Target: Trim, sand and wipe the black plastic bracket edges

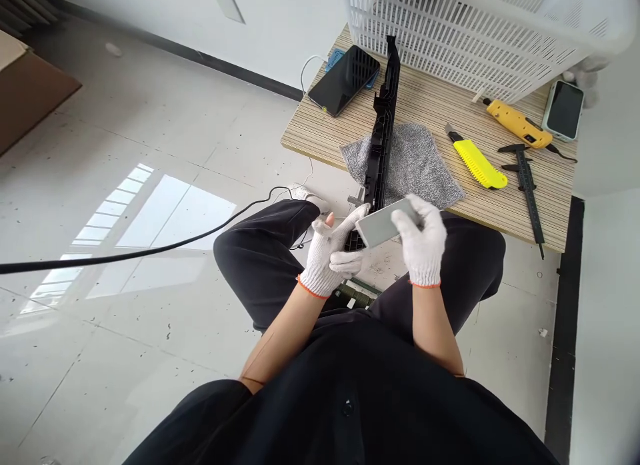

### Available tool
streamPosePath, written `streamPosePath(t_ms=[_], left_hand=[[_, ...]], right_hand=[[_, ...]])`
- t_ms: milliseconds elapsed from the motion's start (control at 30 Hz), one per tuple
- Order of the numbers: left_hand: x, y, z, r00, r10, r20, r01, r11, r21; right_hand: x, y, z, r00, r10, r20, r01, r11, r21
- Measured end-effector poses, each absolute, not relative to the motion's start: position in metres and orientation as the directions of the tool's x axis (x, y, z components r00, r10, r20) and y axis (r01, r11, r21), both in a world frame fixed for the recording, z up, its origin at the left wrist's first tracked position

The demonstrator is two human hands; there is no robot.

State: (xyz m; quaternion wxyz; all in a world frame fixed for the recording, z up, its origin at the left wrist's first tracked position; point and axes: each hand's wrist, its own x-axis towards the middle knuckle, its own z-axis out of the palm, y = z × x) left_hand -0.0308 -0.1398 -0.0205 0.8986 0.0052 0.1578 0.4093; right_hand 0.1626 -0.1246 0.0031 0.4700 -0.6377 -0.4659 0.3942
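My left hand [334,250], in a white knit glove, is at the near end of a long black plastic strip [384,128]. Its fingers are around that end, with the index finger stretched along it and the thumb raised. My right hand [423,242], gloved too, grips a flat grey rectangular block [381,224] between thumb and fingers. The block is tilted over the strip's near end and hides part of it; whether they touch I cannot tell. Farther up, the strip lies across a grey cloth [417,165] on the table.
The wooden table [425,105] bears a black phone [345,80], a yellow utility knife [480,164], calipers [527,192], a yellow rotary tool [519,123] and a smaller phone [565,110]. A white plastic basket [465,45] stands behind. A black cable [150,250] crosses on the left.
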Motion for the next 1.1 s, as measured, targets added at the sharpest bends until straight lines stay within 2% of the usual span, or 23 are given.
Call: streamPosePath(t_ms=[33, 67, 167, 200, 300, 333, 367, 467, 500, 633, 700, 833, 900, 1033, 1100], left_hand=[[-0.030, -0.140, -0.020, 0.621, 0.733, -0.278, -0.733, 0.668, 0.127], [-0.030, -0.140, -0.020, 0.613, 0.736, -0.287, -0.739, 0.663, 0.123], [-0.029, -0.140, -0.019, 0.560, 0.758, -0.335, -0.766, 0.628, 0.139], [-0.030, -0.140, -0.019, 0.561, 0.755, -0.339, -0.764, 0.630, 0.137], [-0.032, -0.139, -0.023, 0.613, 0.735, -0.290, -0.743, 0.661, 0.104], [-0.033, -0.139, -0.025, 0.627, 0.734, -0.263, -0.740, 0.666, 0.095], [-0.034, -0.139, -0.026, 0.635, 0.735, -0.237, -0.739, 0.668, 0.092], [-0.036, -0.138, -0.031, 0.646, 0.743, -0.174, -0.739, 0.666, 0.099], [-0.036, -0.138, -0.031, 0.649, 0.742, -0.165, -0.737, 0.668, 0.105], [-0.037, -0.138, -0.032, 0.637, 0.750, -0.179, -0.745, 0.659, 0.107], [-0.038, -0.137, -0.032, 0.621, 0.757, -0.204, -0.754, 0.648, 0.109], [-0.041, -0.136, -0.032, 0.616, 0.762, -0.202, -0.752, 0.645, 0.139], [-0.043, -0.136, -0.031, 0.602, 0.769, -0.212, -0.759, 0.635, 0.147], [-0.044, -0.135, -0.027, 0.590, 0.774, -0.232, -0.754, 0.630, 0.186], [-0.042, -0.135, -0.026, 0.589, 0.779, -0.214, -0.747, 0.626, 0.222]], right_hand=[[0.162, -0.124, 0.004, 0.306, 0.951, -0.041, 0.231, -0.116, -0.966], [0.162, -0.124, 0.005, 0.278, 0.960, -0.045, 0.229, -0.111, -0.967], [0.162, -0.122, 0.008, 0.009, 0.991, -0.133, 0.211, -0.132, -0.969], [0.162, -0.121, 0.008, 0.023, 0.991, -0.132, 0.214, -0.134, -0.968], [0.164, -0.122, 0.004, 0.331, 0.944, -0.005, 0.244, -0.091, -0.966], [0.164, -0.123, 0.002, 0.375, 0.926, 0.037, 0.253, -0.064, -0.965], [0.164, -0.124, 0.000, 0.355, 0.933, 0.059, 0.260, -0.038, -0.965], [0.164, -0.126, -0.008, 0.141, 0.988, 0.060, 0.294, 0.016, -0.956], [0.165, -0.125, -0.010, 0.129, 0.989, 0.069, 0.308, 0.027, -0.951], [0.179, -0.118, -0.014, 0.397, 0.904, 0.160, 0.317, 0.028, -0.948], [0.188, -0.116, -0.012, 0.413, 0.905, 0.096, 0.259, -0.016, -0.966], [0.200, -0.118, -0.005, 0.197, 0.972, -0.128, 0.063, -0.143, -0.988], [0.202, -0.121, -0.002, 0.180, 0.972, -0.154, -0.001, -0.156, -0.988], [0.208, -0.126, 0.005, 0.251, 0.959, -0.136, -0.059, -0.125, -0.990], [0.210, -0.127, 0.007, 0.209, 0.969, -0.131, -0.109, -0.110, -0.988]])
